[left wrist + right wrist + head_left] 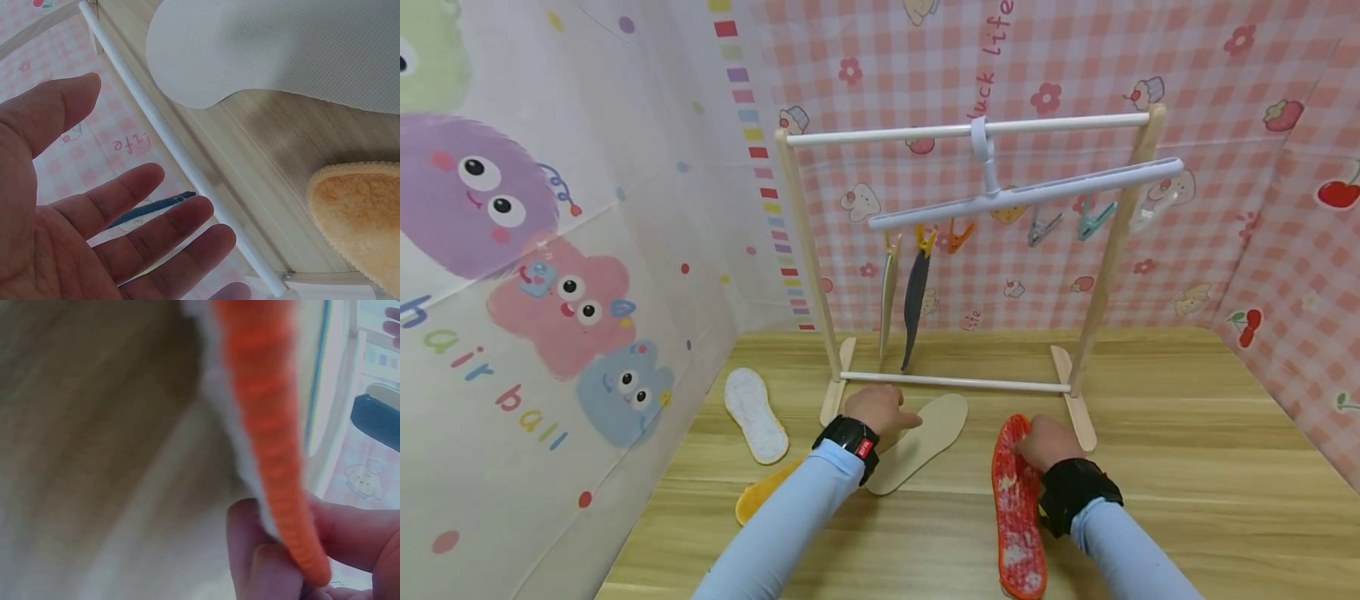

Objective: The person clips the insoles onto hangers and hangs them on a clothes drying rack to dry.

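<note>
Your right grip (pixel 1049 443) pinched the red insole (pixel 1019 508) along its far right edge, thumb on one face and fingers on the other. Most of the insole reached back from that grip towards you, tilted up on its side; whether its near end touched the bench (pixel 1157 517) you could not tell. A steady hold probably asked for a firm, narrow pinch close to the tip, leaving the soft pile uncrushed and the rest free to swing. Your left grip (pixel 876 410) held nothing: its fingers and thumb were spread, and it would have served well to support the loose end.

The beige insole (pixel 928 437) lay between your grips, partly under the left one. Left of that grip were the white insole (pixel 754 415) and, nearer you, the yellow insole (pixel 763 492), half hidden by your sleeve. The lower bar (pixel 955 382) ran just ahead of your left grip, and the rack's right foot (pixel 1073 400) sat just ahead of your right, so both seemed likely to catch a low forward reach. Above and ahead hung the tilted hanger (pixel 1030 194), the dark insole (pixel 915 296) clipped below it.
</note>
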Motion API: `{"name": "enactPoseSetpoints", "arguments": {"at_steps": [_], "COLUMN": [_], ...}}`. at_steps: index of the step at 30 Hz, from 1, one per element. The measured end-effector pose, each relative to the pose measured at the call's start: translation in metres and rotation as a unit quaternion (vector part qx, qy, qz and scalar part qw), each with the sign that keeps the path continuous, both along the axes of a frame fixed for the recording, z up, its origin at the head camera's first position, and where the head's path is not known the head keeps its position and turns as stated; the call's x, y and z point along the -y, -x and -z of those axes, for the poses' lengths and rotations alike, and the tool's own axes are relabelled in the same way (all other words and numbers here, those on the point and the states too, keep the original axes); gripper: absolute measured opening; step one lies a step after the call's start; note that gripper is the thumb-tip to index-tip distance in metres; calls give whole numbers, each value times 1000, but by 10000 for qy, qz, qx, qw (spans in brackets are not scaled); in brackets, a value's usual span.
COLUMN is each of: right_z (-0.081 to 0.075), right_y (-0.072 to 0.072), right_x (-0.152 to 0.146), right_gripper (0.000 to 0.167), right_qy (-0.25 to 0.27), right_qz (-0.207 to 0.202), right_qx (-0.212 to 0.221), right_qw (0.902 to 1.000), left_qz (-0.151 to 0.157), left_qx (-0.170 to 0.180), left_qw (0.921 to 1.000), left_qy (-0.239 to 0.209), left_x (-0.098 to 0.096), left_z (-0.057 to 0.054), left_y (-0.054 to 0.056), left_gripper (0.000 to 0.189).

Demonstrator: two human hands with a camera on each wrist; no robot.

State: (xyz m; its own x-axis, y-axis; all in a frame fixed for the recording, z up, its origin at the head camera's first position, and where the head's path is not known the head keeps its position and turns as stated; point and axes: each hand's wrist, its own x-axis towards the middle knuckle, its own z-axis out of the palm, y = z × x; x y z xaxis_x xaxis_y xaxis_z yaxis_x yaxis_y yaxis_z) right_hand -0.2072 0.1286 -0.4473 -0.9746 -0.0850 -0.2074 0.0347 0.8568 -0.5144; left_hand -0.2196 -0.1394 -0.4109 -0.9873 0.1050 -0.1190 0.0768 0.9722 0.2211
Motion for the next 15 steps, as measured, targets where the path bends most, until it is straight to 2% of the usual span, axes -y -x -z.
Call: {"name": "enactPoseSetpoints", "arguments": {"at_steps": [7,15], "right_z": [-11,-14], "right_y": [5,8], "right_x": [0,0], "right_gripper": [41,31], "right_qy": [139,135], "right_qz": [51,58], "right_qx": [-26,-62], "right_qw": [9999,9999], "left_qz": [33,7], "left_qx": [-55,-41], "left_qw": [10000,10000], "left_qy": [-6,-25], "left_x": [-2,-4], "left_z": [-1,-3], "left_y": [0,-1], "left_gripper": [48,47]}}
